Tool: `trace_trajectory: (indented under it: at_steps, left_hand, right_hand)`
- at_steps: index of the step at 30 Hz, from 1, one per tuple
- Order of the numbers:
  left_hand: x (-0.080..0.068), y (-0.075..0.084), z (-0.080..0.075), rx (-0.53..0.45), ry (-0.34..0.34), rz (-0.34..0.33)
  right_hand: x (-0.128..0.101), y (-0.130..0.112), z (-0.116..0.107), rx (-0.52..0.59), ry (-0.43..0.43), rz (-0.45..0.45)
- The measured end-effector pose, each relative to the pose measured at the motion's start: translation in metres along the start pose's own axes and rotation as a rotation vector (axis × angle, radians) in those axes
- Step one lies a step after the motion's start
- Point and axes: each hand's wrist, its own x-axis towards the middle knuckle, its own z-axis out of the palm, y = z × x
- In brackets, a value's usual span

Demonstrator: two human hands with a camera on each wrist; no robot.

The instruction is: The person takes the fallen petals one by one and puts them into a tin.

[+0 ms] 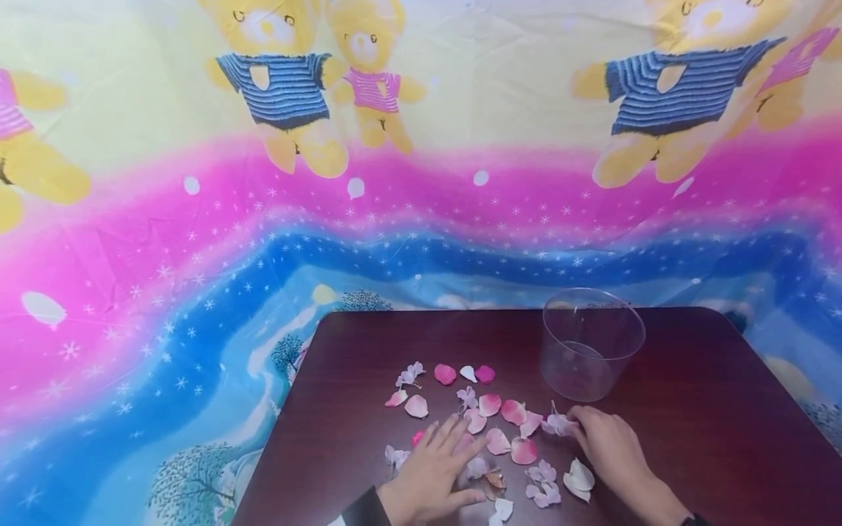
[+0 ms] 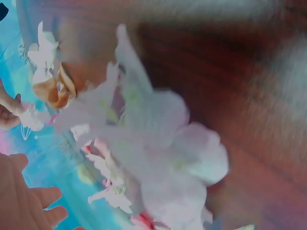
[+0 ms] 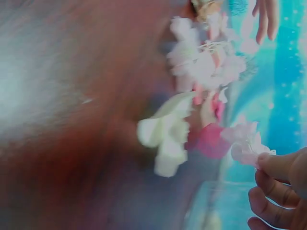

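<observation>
Between the thumb and fingers of my right hand a pale lilac flower is pinched; the right wrist view shows the same flower at the fingertips. My left hand lies palm down with spread fingers among scattered petals; whether it touches them I cannot tell. Around the hands are pink petals, a magenta petal, a cream-white flower and another lilac flower cluster. A brownish petal is beside the left thumb.
A clear, round, open-topped container stands upright at the back right of the dark wooden table, beyond the right hand. Behind the table hangs a colourful cloth printed with bears. White petals lie near the front edge of the view.
</observation>
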Motion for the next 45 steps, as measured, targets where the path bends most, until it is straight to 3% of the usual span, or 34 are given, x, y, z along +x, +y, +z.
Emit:
trace_trajectory:
  at_steps: [10,16,27,36,45]
  left_hand:
    - [0.009,-0.012,-0.020,-0.012,0.010,-0.061]
    - [0.011,-0.017,-0.031,0.025,0.021,-0.071]
    - [0.016,-0.016,-0.038,-0.026,0.020,-0.078]
    - [0.039,-0.006,-0.042,-0.026,-0.007,-0.011]
    - [0.070,0.002,-0.051,-0.076,-0.115,0.028]
  right_hand:
    - [0.016,-0.025,-0.024,0.035,0.136,-0.076]
    - [0.022,-0.042,-0.037,0.059,0.174,-0.121]
    - [0.026,-0.055,-0.042,0.063,0.198,-0.149]
    - [0.023,-0.050,-0.042,0.064,0.186,-0.116]
    - [0.034,-0.034,-0.057,0.050,0.195,-0.099]
